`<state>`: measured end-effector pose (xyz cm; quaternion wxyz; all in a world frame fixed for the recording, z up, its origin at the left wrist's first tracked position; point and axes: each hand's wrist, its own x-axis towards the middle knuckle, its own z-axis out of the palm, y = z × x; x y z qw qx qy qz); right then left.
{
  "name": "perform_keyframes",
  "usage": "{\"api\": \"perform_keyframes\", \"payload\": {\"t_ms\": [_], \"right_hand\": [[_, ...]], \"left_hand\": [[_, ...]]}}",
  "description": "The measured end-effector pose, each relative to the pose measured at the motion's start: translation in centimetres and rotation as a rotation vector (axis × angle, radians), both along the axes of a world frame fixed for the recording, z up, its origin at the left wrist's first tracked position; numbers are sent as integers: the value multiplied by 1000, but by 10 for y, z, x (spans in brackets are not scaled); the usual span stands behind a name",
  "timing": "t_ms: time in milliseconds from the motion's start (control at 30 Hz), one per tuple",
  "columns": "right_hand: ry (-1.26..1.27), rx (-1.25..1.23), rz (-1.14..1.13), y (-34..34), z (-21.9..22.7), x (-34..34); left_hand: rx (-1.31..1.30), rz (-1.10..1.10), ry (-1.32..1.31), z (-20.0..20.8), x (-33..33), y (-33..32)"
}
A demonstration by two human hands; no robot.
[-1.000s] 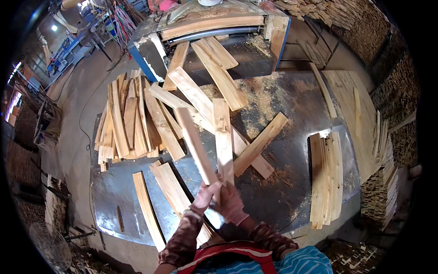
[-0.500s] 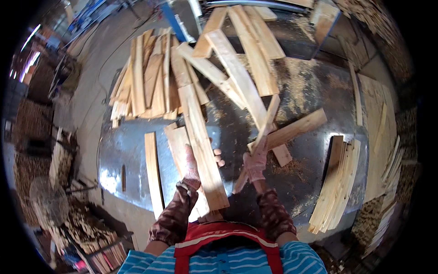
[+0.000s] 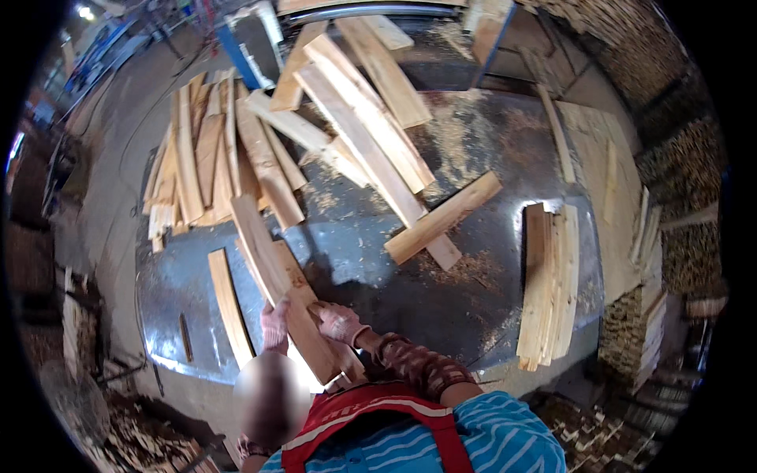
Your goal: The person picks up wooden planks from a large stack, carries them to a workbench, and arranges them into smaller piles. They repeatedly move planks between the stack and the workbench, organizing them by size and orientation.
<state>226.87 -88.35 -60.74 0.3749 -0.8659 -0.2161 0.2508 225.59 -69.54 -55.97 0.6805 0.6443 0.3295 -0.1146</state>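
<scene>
Both of my gloved hands are closed on a small stack of wooden boards [image 3: 282,288] near the front of the dark metal table [image 3: 473,296]. My left hand [image 3: 274,325] grips the stack's left edge, and my right hand [image 3: 337,323] wraps round its right side. The stack's near end reaches close to my red apron [image 3: 371,418]. Under the top plank, the edges of other boards show; the fingers beneath are hidden. A single narrow board [image 3: 230,307] lies left of my left hand. Ahead to the right, a short board [image 3: 443,217] lies across a longer plank [image 3: 367,150].
A large heap of boards [image 3: 209,150] covers the table's far left. At the right edge lies a neat row of boards [image 3: 548,288]. Sawdust [image 3: 465,142] is scattered toward the back. Stacked timber [image 3: 682,169] stands beyond the table on the right.
My right hand has left the crossed boards on the right and come over to the stack that my left hand holds. The whole view has turned to the right.
</scene>
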Motion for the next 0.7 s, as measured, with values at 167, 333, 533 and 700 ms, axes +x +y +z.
{"api": "perform_keyframes", "payload": {"t_ms": [167,333,533,700], "right_hand": [[-280,6,-587,-87,40,62],[-364,-506,-1215,-172,8,144],[-86,-602,-1201,-192,-4,156],[-284,-231,-1398,-219,-9,127]], "left_hand": [[310,163,-168,-87,-45,-25],[44,136,-110,-167,-61,7],[1406,-683,-374,-109,-53,0],[157,234,-209,-97,-46,-20]]}}
